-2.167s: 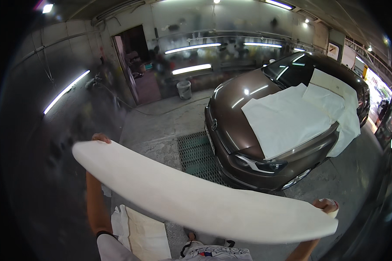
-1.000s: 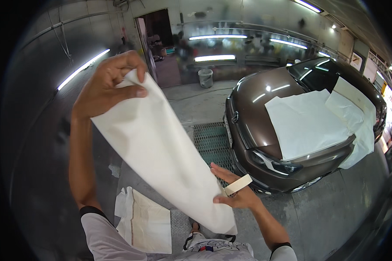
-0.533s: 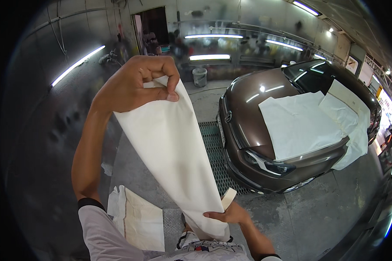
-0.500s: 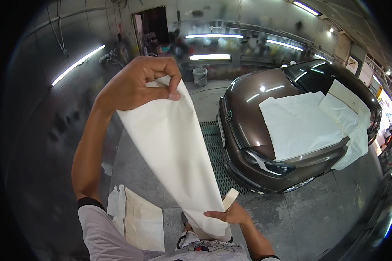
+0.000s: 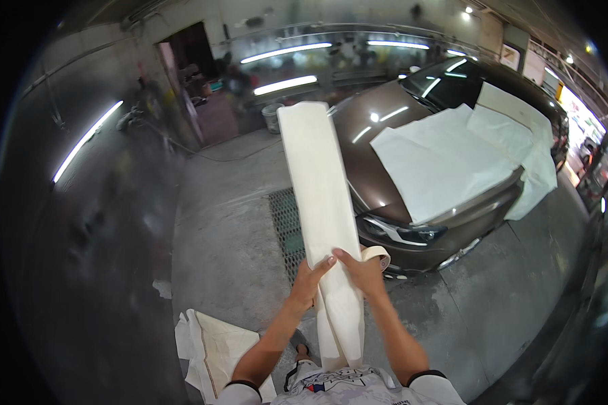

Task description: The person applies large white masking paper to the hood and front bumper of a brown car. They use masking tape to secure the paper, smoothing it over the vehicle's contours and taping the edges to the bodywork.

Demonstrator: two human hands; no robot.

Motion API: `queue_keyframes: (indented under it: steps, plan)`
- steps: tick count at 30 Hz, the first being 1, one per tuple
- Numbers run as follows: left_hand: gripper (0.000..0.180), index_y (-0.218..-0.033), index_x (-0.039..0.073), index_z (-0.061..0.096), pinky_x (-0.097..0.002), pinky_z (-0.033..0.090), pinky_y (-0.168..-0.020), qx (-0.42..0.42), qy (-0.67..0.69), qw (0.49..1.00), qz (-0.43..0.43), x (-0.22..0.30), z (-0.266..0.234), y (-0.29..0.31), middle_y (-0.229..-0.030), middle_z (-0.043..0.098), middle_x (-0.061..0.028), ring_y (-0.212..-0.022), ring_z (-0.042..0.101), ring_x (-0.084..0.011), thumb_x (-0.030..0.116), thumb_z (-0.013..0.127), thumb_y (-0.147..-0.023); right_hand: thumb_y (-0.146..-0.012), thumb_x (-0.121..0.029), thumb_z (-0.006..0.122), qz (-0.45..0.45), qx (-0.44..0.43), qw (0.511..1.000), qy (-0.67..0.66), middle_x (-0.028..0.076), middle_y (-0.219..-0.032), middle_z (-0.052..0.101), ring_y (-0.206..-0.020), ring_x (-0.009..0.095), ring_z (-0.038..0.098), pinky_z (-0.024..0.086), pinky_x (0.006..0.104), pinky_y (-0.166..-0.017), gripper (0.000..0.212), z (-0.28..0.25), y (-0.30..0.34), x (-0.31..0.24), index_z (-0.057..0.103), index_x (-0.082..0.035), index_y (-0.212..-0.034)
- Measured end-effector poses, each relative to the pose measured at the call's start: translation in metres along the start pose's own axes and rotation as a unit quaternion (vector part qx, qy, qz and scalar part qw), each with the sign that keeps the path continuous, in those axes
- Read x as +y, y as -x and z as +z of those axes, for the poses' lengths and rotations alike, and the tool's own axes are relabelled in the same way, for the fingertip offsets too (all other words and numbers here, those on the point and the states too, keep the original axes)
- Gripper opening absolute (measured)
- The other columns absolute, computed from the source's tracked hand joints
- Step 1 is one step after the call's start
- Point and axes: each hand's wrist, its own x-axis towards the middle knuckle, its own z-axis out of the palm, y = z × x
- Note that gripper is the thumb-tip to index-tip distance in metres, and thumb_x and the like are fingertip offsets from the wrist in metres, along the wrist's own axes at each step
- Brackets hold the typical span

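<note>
A long cream-white sheet of masking paper (image 5: 321, 182), folded into a narrow strip, stands up in front of me and runs down toward my waist. My left hand (image 5: 309, 282) grips its left edge, the thumb laid over the front. On the opposite edge my right hand (image 5: 365, 273) is closed, its thumb close to the left one. A roll of masking tape (image 5: 384, 258) sits by the right hand's fingers; whether it is looped over them is hidden. Beyond the strip is a brown car (image 5: 365, 125), with white masking paper (image 5: 446, 162) over its hood and fender side.
More cream paper (image 5: 226, 351) lies on the floor at lower left. A metal floor grating (image 5: 287, 233) runs beside the car's front. Near the back wall stand a bucket (image 5: 271, 120) and a hose (image 5: 216, 158) along the floor. A doorway (image 5: 196, 74) opens at back left.
My left hand has come down from the paper's top edge to beside the right hand. The wide sheet is now a narrow folded strip, and my view has shifted rightward.
</note>
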Motion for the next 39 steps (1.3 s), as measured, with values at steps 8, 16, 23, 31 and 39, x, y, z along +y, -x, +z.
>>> queue_keyframes:
  steps: [8, 16, 23, 31, 39]
  plan:
    - [0.047, -0.128, -0.001, 0.048, -0.0290, 0.051, -0.082, 0.143, 0.042, 0.985, 0.083, -0.016, -0.009, -0.027, -0.111, 0.062, -0.0147, -0.096, 0.062, -0.0176, 0.022, 0.068, -0.091, -0.080, -0.038, 0.079, 0.028, -0.067, 0.997, 0.027, 0.007, -0.084, 0.065, -0.073, 0.012, 0.057, 0.047, 0.0276, -0.066, 0.051, -0.029, 0.007, 0.037, 0.062, 0.005, -0.102]
    - [0.057, -0.139, -0.007, 0.030, -0.0366, 0.042, -0.097, 0.201, -0.074, 0.970, 0.115, -0.034, 0.028, -0.012, -0.130, 0.046, -0.0260, -0.115, 0.051, -0.0299, 0.031, 0.050, -0.102, -0.073, -0.051, 0.080, -0.063, 0.117, 0.960, 0.246, 0.016, -0.090, 0.068, -0.078, 0.023, 0.065, 0.051, 0.0341, -0.071, 0.063, -0.030, 0.012, 0.027, 0.062, 0.001, -0.103]
    - [0.068, -0.149, -0.003, 0.016, -0.0395, 0.040, -0.102, 0.180, -0.053, 0.977, 0.097, -0.058, 0.042, 0.002, -0.142, 0.035, -0.0280, -0.124, 0.046, -0.0328, 0.041, 0.039, -0.104, -0.091, -0.043, 0.063, -0.063, 0.039, 0.987, 0.145, 0.017, -0.088, 0.069, -0.078, 0.025, 0.066, 0.050, 0.0355, -0.072, 0.046, -0.046, 0.028, 0.002, 0.065, 0.000, -0.106]
    - [0.061, -0.149, 0.002, 0.024, -0.0360, 0.047, -0.097, 0.112, 0.041, 0.989, 0.091, -0.067, 0.059, 0.013, -0.139, 0.043, -0.0228, -0.120, 0.052, -0.0284, 0.037, 0.044, -0.103, -0.085, -0.044, 0.071, -0.051, -0.059, 0.983, 0.169, 0.006, -0.078, 0.067, -0.070, 0.012, 0.058, 0.046, 0.0290, -0.064, 0.046, -0.085, 0.047, -0.015, 0.069, 0.000, -0.098]
    - [0.059, -0.150, 0.005, 0.018, -0.0400, 0.033, -0.111, 0.033, -0.020, 0.997, 0.074, -0.063, 0.046, 0.012, -0.146, 0.036, -0.0221, -0.132, 0.040, -0.0288, 0.028, 0.046, -0.103, -0.079, -0.037, 0.076, -0.058, 0.091, 0.972, 0.208, 0.013, -0.073, 0.061, -0.070, 0.026, 0.059, 0.047, 0.0376, -0.069, 0.039, -0.091, 0.049, -0.007, 0.067, -0.001, -0.092]
